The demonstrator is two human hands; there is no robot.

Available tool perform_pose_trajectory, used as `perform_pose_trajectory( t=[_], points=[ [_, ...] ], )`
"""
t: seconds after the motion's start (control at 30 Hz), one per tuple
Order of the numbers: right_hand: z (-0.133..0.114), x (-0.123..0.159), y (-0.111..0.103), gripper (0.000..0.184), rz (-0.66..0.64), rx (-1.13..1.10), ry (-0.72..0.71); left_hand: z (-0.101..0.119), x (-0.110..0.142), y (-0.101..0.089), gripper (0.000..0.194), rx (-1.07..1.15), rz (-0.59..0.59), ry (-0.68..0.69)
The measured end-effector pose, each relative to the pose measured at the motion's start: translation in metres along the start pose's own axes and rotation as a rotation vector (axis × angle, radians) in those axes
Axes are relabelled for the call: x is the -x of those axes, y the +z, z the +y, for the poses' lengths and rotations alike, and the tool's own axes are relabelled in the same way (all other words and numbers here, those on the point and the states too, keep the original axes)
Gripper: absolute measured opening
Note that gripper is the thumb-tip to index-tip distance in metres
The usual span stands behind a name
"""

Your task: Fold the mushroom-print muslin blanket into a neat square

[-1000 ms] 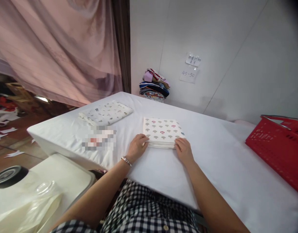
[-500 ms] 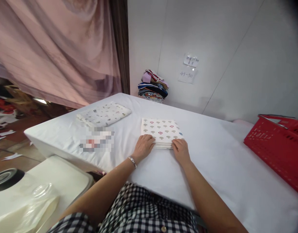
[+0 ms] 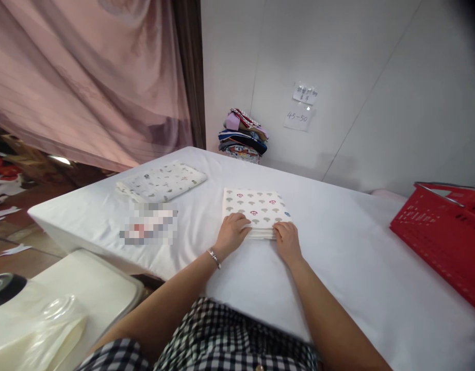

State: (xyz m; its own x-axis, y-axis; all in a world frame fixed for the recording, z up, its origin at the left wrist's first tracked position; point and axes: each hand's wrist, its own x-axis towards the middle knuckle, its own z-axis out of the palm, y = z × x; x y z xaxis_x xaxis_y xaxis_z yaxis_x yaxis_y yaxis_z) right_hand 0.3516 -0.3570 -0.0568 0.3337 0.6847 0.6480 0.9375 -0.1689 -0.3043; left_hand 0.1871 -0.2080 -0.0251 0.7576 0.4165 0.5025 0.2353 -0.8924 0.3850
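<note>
A folded cream cloth printed with grey and red mushrooms point(image 3: 256, 208) lies on the white table point(image 3: 349, 268) in front of me. My left hand point(image 3: 230, 234) grips its near left edge, fingers curled over the layers, a bracelet on the wrist. My right hand point(image 3: 287, 241) holds the near right corner, fingers bent onto the cloth's edge. A second folded cloth with small prints point(image 3: 162, 181) lies further left on the table, untouched.
A red plastic basket point(image 3: 442, 234) stands at the table's right edge. A pile of folded colourful clothes point(image 3: 243, 136) sits against the white wall at the back. A pink curtain point(image 3: 86, 77) hangs left. A cream stool with a plastic bag point(image 3: 47, 324) is at lower left.
Both hands have drawn closer together along the near edge of the mushroom cloth and slid a little further onto it. The cloth itself has stayed in place.
</note>
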Motion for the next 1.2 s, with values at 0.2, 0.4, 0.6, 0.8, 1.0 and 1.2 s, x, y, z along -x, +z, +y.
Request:
perform_pose_trajectory(
  t=[0.2,0.4,0.6,0.8,1.0,1.2],
  points=[
    [-0.0010,-0.0006,-0.0022,0.024,0.002,-0.014,-0.004,0.0029,0.0003,0.0079,0.014,-0.035,-0.001,0.065],
    [-0.0029,-0.0008,-0.0036,0.022,0.023,-0.013,-0.030,0.0017,-0.0005,0.0080,0.020,-0.079,-0.018,0.067],
    [-0.0048,-0.0013,-0.0040,0.018,0.009,-0.017,-0.064,0.0040,-0.0013,0.0074,0.024,-0.079,0.000,0.072],
    [-0.0072,-0.0016,-0.0019,0.018,0.007,-0.019,-0.062,0.0049,-0.0010,0.0091,0.024,-0.132,-0.002,0.072],
    [-0.0079,-0.0014,-0.0018,0.021,0.002,-0.001,-0.045,0.0038,0.0020,0.0113,0.022,-0.145,-0.003,0.113],
    [-0.0072,-0.0007,-0.0020,0.022,0.009,0.002,-0.049,0.0054,0.0076,0.0094,0.017,-0.127,0.051,0.185]
  ],
)
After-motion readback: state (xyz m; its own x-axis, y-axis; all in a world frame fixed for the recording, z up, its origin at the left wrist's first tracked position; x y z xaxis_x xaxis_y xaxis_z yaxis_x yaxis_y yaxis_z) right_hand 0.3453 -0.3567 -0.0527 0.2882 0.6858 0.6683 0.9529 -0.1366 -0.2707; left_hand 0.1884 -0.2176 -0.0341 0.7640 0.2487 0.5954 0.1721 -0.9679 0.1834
